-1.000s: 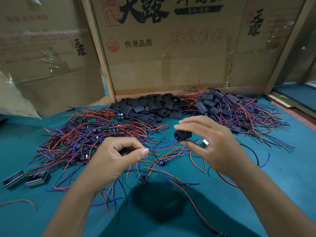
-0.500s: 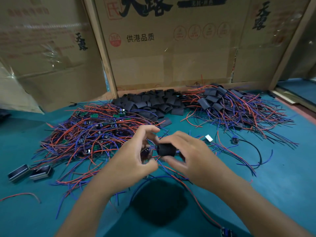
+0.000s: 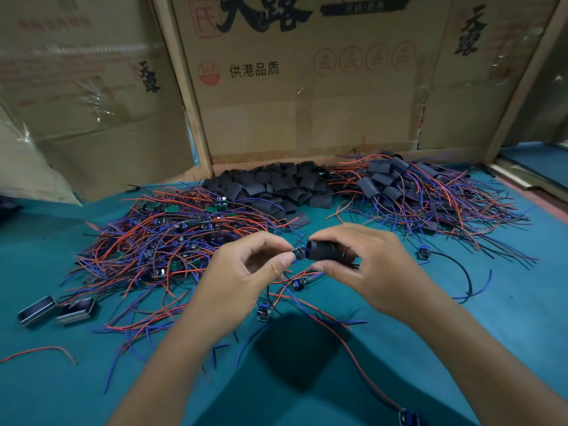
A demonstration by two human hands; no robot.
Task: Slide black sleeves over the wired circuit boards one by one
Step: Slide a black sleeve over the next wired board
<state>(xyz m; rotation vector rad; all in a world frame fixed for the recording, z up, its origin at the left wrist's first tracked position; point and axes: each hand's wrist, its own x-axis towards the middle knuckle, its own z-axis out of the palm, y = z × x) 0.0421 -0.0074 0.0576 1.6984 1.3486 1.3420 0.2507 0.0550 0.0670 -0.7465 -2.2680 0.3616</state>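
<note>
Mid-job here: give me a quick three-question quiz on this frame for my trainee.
1. True or false: the right hand holds a black sleeve.
2. What does the left hand pinch? A) a wired circuit board at the sleeve's mouth B) scissors C) a roll of tape
3. Fill in: the pile of loose empty sleeves lies against the ____ wall at the back.

Key: 1 true. 2 A, the wired circuit board. 3 cardboard.

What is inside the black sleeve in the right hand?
A circuit board, pinched by the left hand, pokes out of the sleeve's left mouth. How far it reaches inside is hidden by the right hand.
</note>
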